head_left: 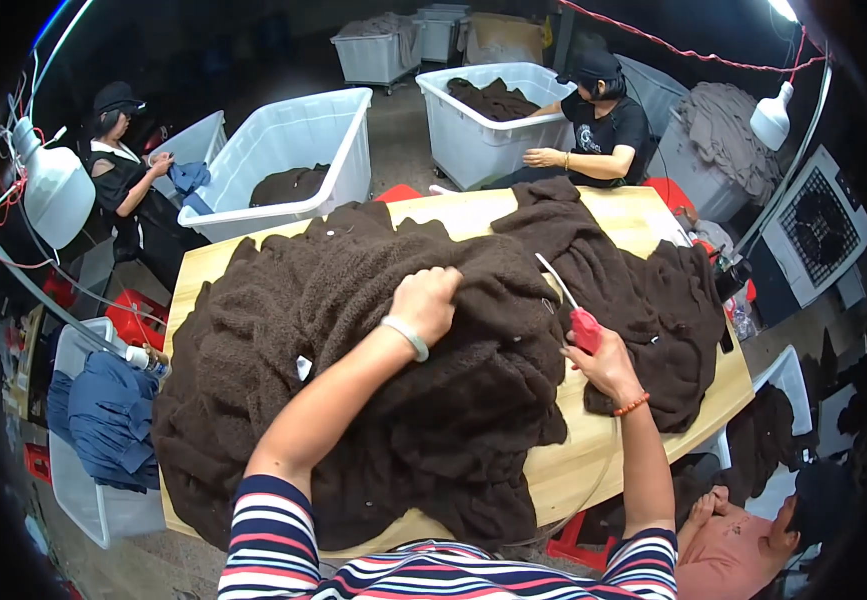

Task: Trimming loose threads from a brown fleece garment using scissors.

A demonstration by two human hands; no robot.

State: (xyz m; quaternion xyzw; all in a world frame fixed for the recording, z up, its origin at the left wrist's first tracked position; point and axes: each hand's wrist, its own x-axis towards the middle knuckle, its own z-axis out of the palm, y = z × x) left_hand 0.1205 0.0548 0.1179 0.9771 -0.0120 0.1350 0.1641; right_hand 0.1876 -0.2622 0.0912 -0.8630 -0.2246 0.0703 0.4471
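A large heap of dark brown fleecy garments (283,300) covers the left and middle of a light wooden table (498,212). On top of the heap, my left hand (425,306) is closed, its fingers curled into the brown cloth. My right hand (608,368), to the right of it, grips a red-handled tool (584,328) with a long, thin pale tip pointing up and left over the cloth. A thin clear line hangs below that hand; its exact kind is unclear. Another dark brown garment (643,310) lies spread on the table's right side.
White bins (353,150) stand beyond the table; two people reach into or beside them. At left, a bin holds blue clothing (113,420). Another person (743,535) sits at the lower right. Lamps (56,195) hang on both sides, and a fan (815,225) stands right.
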